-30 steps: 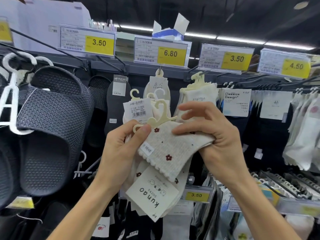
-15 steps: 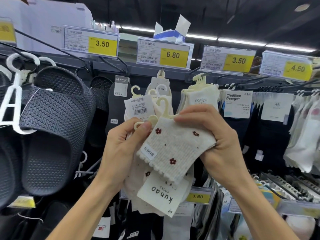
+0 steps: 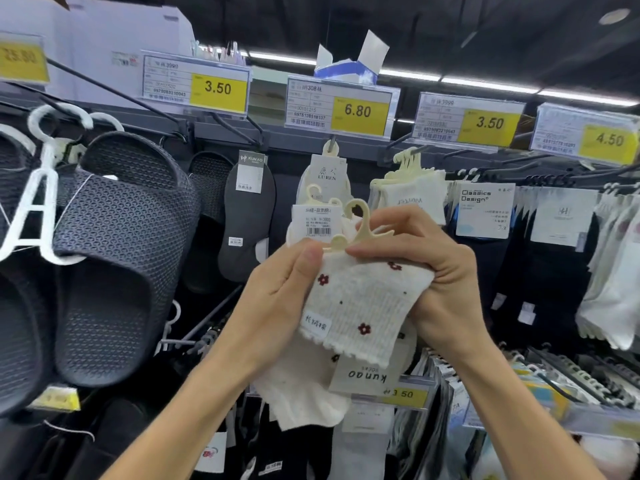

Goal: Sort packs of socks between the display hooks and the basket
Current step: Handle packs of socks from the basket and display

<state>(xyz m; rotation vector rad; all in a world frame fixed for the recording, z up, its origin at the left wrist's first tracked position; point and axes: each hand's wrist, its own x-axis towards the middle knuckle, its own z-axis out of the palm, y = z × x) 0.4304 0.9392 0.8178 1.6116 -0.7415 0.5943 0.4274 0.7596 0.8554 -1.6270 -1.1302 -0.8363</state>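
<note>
Between both hands, the white ribbed sock pack with red flowers is bunched tighter than a moment ago, its grey kunao card tucked further under. Left hand pinches the top-left edge, right hand curls round the right side, cream plastic hanger poking up just above the grip.

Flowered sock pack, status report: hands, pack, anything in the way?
Left hand grips the flowered sock pack, more packs behind it. Right hand pinches its top edge by the cream hanger. Off the hooks; Luren pack hangs behind.
</note>
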